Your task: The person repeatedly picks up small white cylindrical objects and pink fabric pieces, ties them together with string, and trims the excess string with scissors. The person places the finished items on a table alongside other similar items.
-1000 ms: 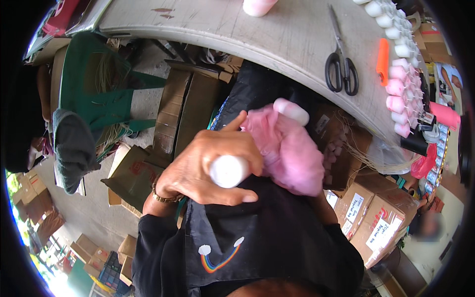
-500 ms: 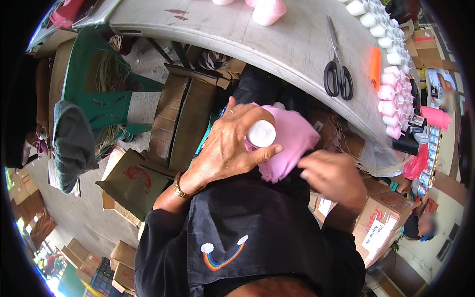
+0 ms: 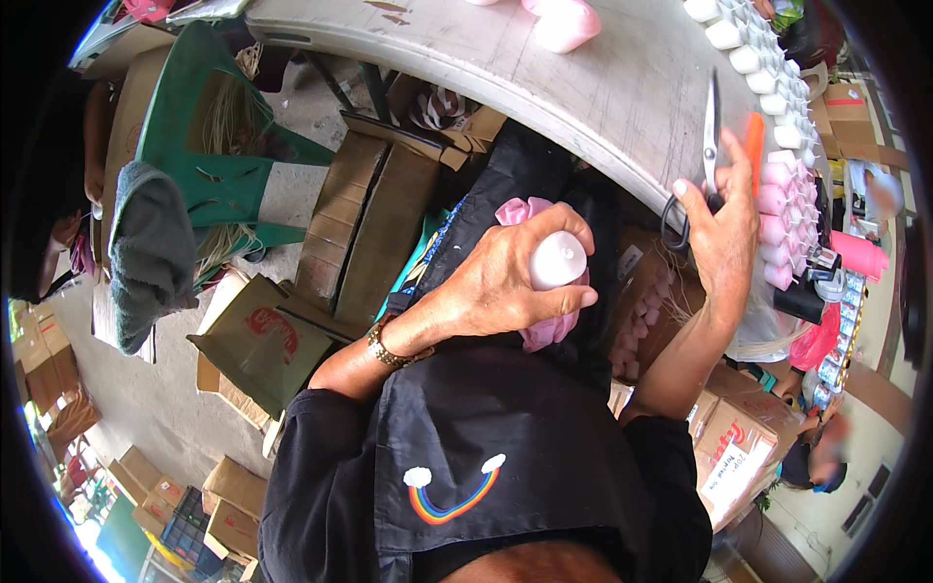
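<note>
My left hand (image 3: 515,272) is closed around a pale, round candle (image 3: 558,259) with a small nub at its centre, held above my lap. A bunched pink cloth (image 3: 523,212) lies beneath that hand and shows past its fingers on both sides. At the table's right edge my right hand (image 3: 724,228) grips the black-handled scissors (image 3: 712,126), their blades pointing away from me. The thumb lies across the handles, and one handle loop stays visible beside it. An orange stick-like object (image 3: 755,151) lies just past the right fingers.
Rows of white candles (image 3: 745,60) and pink candles (image 3: 775,201) line the right of the grey table (image 3: 544,73). Larger pink pieces (image 3: 569,26) sit at the far edge. Cardboard boxes (image 3: 340,219) and a green chair (image 3: 209,151) stand left. An open box with pink pieces (image 3: 646,316) is beside my lap.
My right hand has gone from beside the pink cloth to the table and taken hold of the scissors, which have turned slightly. The cloth is now more bunched under my left hand.
</note>
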The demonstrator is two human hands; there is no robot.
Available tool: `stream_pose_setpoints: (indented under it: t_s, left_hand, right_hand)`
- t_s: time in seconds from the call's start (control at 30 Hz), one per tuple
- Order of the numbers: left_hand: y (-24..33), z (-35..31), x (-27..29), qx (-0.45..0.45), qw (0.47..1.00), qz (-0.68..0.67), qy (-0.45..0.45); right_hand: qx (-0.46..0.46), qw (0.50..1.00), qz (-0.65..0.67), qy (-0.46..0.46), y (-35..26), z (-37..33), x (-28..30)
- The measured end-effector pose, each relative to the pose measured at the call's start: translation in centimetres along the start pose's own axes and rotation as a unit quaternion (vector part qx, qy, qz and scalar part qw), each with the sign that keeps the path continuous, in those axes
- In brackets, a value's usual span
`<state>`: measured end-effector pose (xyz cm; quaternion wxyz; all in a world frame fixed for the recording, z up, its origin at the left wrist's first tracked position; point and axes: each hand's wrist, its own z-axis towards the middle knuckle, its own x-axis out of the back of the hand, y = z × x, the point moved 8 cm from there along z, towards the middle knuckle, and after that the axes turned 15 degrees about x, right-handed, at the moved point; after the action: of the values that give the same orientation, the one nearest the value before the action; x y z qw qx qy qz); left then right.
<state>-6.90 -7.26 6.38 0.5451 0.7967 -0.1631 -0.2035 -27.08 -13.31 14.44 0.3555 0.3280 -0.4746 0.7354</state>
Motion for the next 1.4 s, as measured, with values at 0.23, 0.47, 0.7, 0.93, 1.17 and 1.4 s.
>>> stream_pose_setpoints:
  t_s: [0.23,0.47,0.7,0.93,1.17,1.4]
  left_hand:
    - [-0.9,1.4,-0.6,-0.029,0.996,0.036,0.081]
    - [-0.8,1.4,-1.0,-0.114,0.983,0.060,0.133]
    - [-0.9,1.5,-1.5,-0.137,0.983,0.006,0.119]
    - [-0.9,1.5,-1.7,-0.138,0.988,0.004,0.073]
    - [-1.4,1.8,-2.2,-0.113,0.994,-0.002,0.014]
    - [0.3,1.5,-1.0,-0.194,0.972,0.063,0.120]
  right_hand:
    - [-0.055,0.913,0.376,0.148,-2.6,-4.6,-0.6]
    - [0.080,0.892,0.323,0.307,-7.3,-5.6,2.2]
    - [0.188,0.909,0.256,0.272,-10.1,-4.6,2.3]
    - [0.198,0.958,0.180,0.105,-11.5,-3.8,-0.9]
    - [0.260,0.965,0.017,0.018,-13.0,-3.3,-1.8]
    - [0.236,0.967,0.062,0.069,-12.9,-4.0,-1.9]
